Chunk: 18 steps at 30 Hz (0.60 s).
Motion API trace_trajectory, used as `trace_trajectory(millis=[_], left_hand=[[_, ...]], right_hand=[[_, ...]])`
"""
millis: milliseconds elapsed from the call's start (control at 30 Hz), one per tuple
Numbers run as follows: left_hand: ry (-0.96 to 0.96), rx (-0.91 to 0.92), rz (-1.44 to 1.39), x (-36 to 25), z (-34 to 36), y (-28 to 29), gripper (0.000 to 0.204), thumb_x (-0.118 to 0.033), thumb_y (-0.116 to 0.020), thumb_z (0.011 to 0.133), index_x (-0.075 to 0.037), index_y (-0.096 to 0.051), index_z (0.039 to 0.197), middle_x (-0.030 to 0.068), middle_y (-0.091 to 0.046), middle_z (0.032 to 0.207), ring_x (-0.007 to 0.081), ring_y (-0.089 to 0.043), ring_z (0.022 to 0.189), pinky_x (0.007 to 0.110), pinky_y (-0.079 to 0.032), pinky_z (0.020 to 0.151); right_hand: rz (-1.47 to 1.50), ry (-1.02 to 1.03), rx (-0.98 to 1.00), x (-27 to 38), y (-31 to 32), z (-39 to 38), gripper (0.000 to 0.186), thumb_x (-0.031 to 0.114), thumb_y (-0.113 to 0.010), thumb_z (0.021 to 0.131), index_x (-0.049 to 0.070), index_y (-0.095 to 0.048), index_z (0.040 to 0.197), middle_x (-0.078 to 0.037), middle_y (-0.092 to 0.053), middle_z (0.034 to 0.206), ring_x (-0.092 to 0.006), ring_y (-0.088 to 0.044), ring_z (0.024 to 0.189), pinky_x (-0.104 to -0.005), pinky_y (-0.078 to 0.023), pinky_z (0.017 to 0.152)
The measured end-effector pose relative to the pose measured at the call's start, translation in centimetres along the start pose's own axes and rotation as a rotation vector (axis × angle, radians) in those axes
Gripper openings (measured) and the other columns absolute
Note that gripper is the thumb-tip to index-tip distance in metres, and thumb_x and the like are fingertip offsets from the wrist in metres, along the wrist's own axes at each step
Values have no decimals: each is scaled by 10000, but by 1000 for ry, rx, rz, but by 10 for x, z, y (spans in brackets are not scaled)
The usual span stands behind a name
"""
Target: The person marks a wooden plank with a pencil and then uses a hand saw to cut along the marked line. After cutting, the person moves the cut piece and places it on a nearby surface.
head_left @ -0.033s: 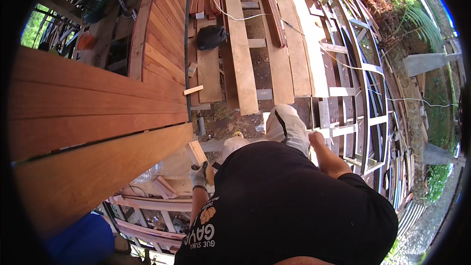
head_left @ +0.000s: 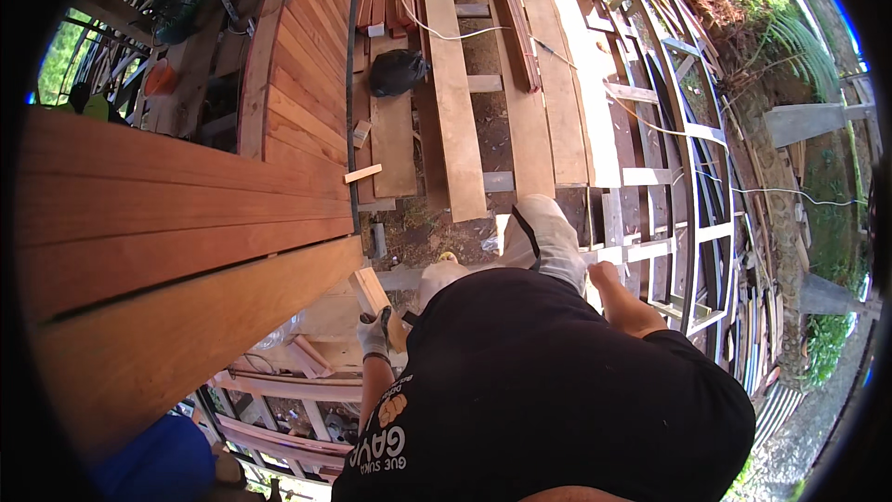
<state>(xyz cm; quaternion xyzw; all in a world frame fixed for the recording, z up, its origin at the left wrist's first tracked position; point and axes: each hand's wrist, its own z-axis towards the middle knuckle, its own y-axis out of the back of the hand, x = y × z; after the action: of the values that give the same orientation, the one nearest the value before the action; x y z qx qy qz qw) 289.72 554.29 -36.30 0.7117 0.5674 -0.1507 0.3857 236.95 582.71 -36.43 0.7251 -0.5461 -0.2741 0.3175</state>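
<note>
My left hand (head_left: 376,330), in a light glove with dark parts, is closed round a short wooden block (head_left: 371,290). The block stands tilted beside my left thigh, its pale end pointing away from me. Next to it is the near edge of a broad brown board (head_left: 232,302). My bare right hand (head_left: 603,274) is close to my right knee (head_left: 557,237). Its fingers are too small and turned to make out, and I see no object in it.
Reddish deck planks (head_left: 307,84) lie ahead on the left. Long loose boards (head_left: 452,112) rest across beams, with a black plastic bag (head_left: 398,72) among them. Open framing (head_left: 650,177) spans the right. A person in blue (head_left: 163,460) is at lower left. A white cable (head_left: 446,35) crosses the boards.
The view has shifted slightly, with the left planks sitting a little lower in the picture. My left hand keeps its hold on the wooden block.
</note>
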Motion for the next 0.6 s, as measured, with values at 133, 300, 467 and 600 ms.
trace_trajectory(millis=[133, 300, 467, 600], left_hand=[[4, -55, -205, -10, 9, -72, 254, -82, -837, 743, -22, -628, 874, 37, -648, 776, 111, -579, 629, 272, -482, 542], [81, -286, -489, -58, -30, -218, 230, -54, -819, 758, -15, -639, 894, 41, -657, 796, 120, -606, 665, 275, -490, 557], [105, -253, -464, -135, -91, -317, 213, 38, -783, 753, -10, -604, 857, 22, -619, 797, 97, -539, 618, 223, -496, 583], [-70, -239, -580, -211, -136, -361, 302, 41, -777, 755, 20, -603, 1001, 34, -632, 906, 94, -574, 701, 213, -496, 615]], right_hand=[[136, -143, 172, -49, 51, 76, 313, 269, -650, 821, -36, -689, 880, -223, -691, 845, -335, -694, 783, -424, -531, 681], [-18, 99, 332, 8, 194, 235, 302, 278, -669, 803, -24, -685, 810, -170, -686, 749, -294, -683, 687, -397, -539, 645], [334, 491, 7, 195, 377, 380, 181, 177, -638, 870, 49, -697, 984, -124, -696, 867, -245, -673, 726, -353, -520, 669], [454, 601, 98, 308, 465, 399, 167, 141, -574, 897, 22, -680, 948, -58, -657, 837, -158, -622, 757, -302, -514, 654]])
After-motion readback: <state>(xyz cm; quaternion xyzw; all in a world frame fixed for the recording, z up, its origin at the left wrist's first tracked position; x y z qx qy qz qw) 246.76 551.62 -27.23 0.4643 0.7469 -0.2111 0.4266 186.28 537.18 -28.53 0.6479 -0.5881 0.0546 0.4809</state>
